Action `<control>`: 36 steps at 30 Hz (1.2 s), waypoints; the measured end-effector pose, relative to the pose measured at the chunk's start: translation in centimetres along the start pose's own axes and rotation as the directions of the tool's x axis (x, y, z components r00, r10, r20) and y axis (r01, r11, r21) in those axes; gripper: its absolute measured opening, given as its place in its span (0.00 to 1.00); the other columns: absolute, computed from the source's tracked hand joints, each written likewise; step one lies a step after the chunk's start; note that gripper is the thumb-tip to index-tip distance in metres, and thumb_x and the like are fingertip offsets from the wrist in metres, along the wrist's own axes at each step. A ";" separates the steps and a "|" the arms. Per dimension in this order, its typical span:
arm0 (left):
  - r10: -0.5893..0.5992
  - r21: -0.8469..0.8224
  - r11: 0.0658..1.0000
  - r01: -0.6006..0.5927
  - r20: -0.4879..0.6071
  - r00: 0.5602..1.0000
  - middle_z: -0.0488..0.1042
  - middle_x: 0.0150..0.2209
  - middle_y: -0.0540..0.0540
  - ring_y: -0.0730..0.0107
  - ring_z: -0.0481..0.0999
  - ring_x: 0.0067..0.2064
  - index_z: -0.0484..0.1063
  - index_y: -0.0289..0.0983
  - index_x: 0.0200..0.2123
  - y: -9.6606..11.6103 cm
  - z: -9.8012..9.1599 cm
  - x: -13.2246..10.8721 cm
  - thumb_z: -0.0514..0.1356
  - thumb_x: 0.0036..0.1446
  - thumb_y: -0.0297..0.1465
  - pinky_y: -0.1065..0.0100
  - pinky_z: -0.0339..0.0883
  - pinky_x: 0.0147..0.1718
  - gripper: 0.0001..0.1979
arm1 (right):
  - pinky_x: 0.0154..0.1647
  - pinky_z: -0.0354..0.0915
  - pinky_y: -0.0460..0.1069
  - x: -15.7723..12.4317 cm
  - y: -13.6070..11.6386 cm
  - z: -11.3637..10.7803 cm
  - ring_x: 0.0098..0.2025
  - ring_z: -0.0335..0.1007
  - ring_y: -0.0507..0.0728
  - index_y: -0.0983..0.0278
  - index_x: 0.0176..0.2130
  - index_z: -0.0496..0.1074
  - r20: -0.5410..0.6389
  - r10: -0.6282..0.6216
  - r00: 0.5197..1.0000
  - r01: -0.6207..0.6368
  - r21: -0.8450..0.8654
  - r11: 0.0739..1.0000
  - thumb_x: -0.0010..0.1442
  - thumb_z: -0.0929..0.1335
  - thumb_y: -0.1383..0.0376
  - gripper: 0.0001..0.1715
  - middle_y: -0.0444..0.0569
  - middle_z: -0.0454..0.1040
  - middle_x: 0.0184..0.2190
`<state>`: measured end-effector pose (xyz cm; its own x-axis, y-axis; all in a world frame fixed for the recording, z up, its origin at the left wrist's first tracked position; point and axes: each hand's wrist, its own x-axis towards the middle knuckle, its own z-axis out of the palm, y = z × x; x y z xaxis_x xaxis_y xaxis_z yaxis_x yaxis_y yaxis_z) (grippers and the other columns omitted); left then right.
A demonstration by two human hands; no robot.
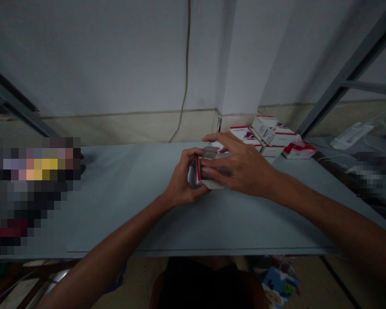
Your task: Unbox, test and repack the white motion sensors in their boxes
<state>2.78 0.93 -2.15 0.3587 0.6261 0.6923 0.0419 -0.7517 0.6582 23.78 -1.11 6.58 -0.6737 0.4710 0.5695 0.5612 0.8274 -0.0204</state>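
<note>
The left hand (pixel 182 180) and the right hand (pixel 242 165) meet above the middle of the worktop (pixel 131 214), both gripping a small white carton (pixel 209 182) with a red edge. The left grip is closed, its fingers curled around the carton's near side. The right grip is also closed, coming over from the far side with its fingers spread across the carton's face. Something silvery shows between the hands, but it is too dim and too hidden to name. The carton is held just above the worktop, and I cannot tell whether it touches it.

The worktop is a flat, pale grey-blue sheet with a thin dark line along its near edge. Beyond the hands, at the far right corner, lies a loose pile of white-and-red boxes (pixel 270 137), some tilted against one another. The right hand's fingertips are just in front of it. A pixelated patch (pixel 28 193) hides the left end of the worktop.

Behind it rises a grey plaster wall (pixel 116 56) with a beige band along its foot. A thin brown cable (pixel 187 56) runs down the wall. Grey metal bars (pixel 347 73) cross the upper right, and a patterned blue bag (pixel 279 281) sits on the floor (pixel 312 279) below.
</note>
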 end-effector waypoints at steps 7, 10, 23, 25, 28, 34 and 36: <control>-0.003 -0.012 1.000 0.003 -0.004 1.000 0.69 0.58 0.41 0.56 0.75 0.58 0.59 0.44 0.61 0.1 0.2 0.1 0.73 0.49 0.32 0.57 0.71 0.56 0.39 | 0.56 0.74 0.64 0.1 -0.6 0.3 0.59 0.71 0.66 0.63 0.38 0.84 -0.033 -0.049 0.998 0.050 0.049 0.998 0.69 0.68 0.64 0.14 0.60 0.72 0.60; -0.006 0.015 1.000 0.006 0.006 1.000 0.69 0.59 0.40 0.54 0.75 0.59 0.59 0.44 0.62 0.2 0.2 0.2 0.73 0.49 0.32 0.55 0.71 0.58 0.39 | 0.53 0.75 0.59 0.3 -0.6 0.5 0.54 0.75 0.63 0.64 0.36 0.84 -0.122 0.052 0.991 -0.037 0.126 0.991 0.67 0.69 0.66 0.13 0.59 0.74 0.56; -0.027 0.088 0.996 0.024 0.034 0.999 0.70 0.58 0.40 0.54 0.76 0.57 0.58 0.44 0.64 0.9 0.4 0.1 0.72 0.49 0.32 0.55 0.73 0.56 0.41 | 0.57 0.72 0.61 0.5 -0.3 0.9 0.54 0.78 0.62 0.61 0.38 0.87 -0.109 0.240 0.965 -0.210 0.232 0.950 0.65 0.72 0.66 0.09 0.57 0.79 0.53; -0.046 0.060 0.997 0.044 0.016 0.999 0.70 0.58 0.41 0.55 0.76 0.57 0.58 0.44 0.63 0.6 0.3 0.2 0.74 0.49 0.33 0.56 0.72 0.57 0.41 | 0.58 0.72 0.61 0.4 -0.3 0.8 0.54 0.77 0.62 0.60 0.38 0.87 -0.127 0.218 0.968 -0.180 0.257 0.949 0.65 0.73 0.66 0.08 0.56 0.79 0.52; -0.058 -0.010 0.998 0.058 -0.006 0.998 0.71 0.58 0.41 0.57 0.76 0.58 0.58 0.44 0.61 0.2 0.1 0.3 0.75 0.50 0.33 0.58 0.71 0.57 0.40 | 0.60 0.71 0.62 0.3 -0.3 0.6 0.58 0.75 0.63 0.59 0.39 0.87 -0.086 0.196 0.977 -0.163 0.295 0.941 0.64 0.75 0.64 0.06 0.55 0.76 0.57; -0.046 -0.043 0.998 0.047 0.017 0.999 0.69 0.59 0.40 0.58 0.75 0.58 0.57 0.43 0.63 0.4 -0.1 0.4 0.76 0.50 0.35 0.59 0.70 0.56 0.42 | 0.69 0.60 0.73 0.3 0.0 -0.4 0.72 0.57 0.71 0.57 0.40 0.87 0.146 0.077 0.986 -0.115 0.273 0.955 0.68 0.72 0.55 0.13 0.58 0.62 0.69; -0.049 -0.045 0.998 0.049 0.014 0.999 0.69 0.58 0.40 0.59 0.75 0.56 0.57 0.43 0.63 0.6 -0.1 0.4 0.75 0.53 0.37 0.60 0.71 0.54 0.41 | 0.71 0.56 0.75 0.4 -0.2 -0.9 0.75 0.50 0.73 0.57 0.43 0.87 0.225 0.040 0.973 -0.099 0.257 0.961 0.70 0.69 0.52 0.18 0.59 0.58 0.71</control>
<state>2.88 0.68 -1.46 0.3693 0.6591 0.6552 0.0176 -0.7099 0.7041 23.83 -1.33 7.51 -0.7418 0.5604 0.3684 0.4823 0.8274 -0.2876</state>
